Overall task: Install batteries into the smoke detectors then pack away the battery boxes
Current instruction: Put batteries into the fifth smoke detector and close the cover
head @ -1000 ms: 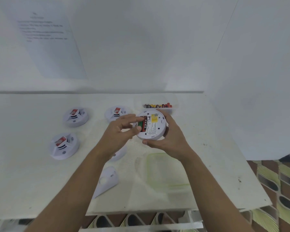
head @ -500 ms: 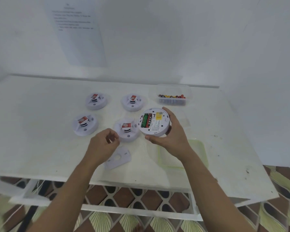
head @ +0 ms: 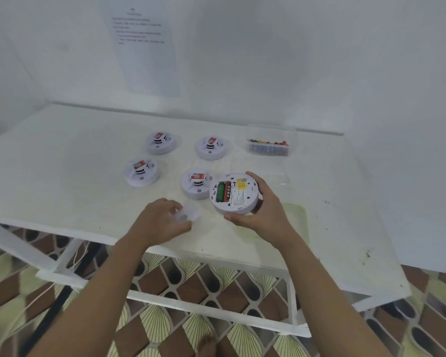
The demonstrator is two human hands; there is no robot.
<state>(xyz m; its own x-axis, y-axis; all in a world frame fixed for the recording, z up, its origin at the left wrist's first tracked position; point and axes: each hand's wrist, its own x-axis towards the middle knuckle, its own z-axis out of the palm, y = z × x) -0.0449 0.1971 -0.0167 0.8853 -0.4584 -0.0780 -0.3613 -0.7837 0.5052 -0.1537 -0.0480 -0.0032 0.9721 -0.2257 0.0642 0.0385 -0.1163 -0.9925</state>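
Head view: right hand [head: 264, 211] grips open detector [head: 238, 199], two batteries [head: 223, 192] seated. Left hand [head: 160, 224], left of detector, pinches blurred cover [head: 189, 215].

Illegible print on the wall sheet [head: 150, 60]; blurred left fingers [head: 172, 205] on the cover [head: 191, 213].

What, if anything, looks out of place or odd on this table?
Nothing is spilled or broken. The smoke detector in the right hand is back-up with its batteries bare; a white cover is apart, gripped by the left hand. The battery box stands open, its green-rimmed lid lying nearer the front. Dark specks mark the table.
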